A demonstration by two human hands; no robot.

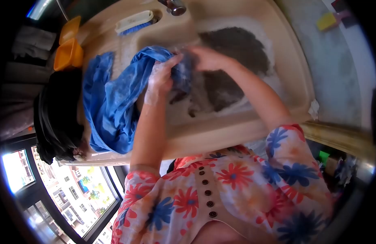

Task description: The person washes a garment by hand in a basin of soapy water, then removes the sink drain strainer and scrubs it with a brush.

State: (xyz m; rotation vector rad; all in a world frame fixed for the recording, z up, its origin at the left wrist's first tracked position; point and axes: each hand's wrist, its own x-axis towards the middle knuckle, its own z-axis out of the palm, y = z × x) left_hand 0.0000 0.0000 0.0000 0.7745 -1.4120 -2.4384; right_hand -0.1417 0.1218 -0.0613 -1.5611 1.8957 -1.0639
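— What is shown of the room and surface?
— A window is seen lower left; an orange scoop (pixel 68 53) and scrub brush (pixel 135 21) are set on a beige sink (pixel 236 126) of grey water.

— And the cloth?
— A blue garment (pixel 110 101) is draped leftward over the rim, its right end clenched between the left hand (pixel 161 77) and right hand (pixel 208 59).

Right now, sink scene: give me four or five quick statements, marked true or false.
1. Both hands, left hand and right hand, grip the blue cloth. True.
2. The scrub brush lies in the basin water. False: it rests on the sink rim near the tap.
3. An orange scoop sits at the sink's corner. True.
4. The blue cloth is wholly inside the basin. False: most of it drapes over the ledge.
5. The sleeves are plain white. False: floral print.
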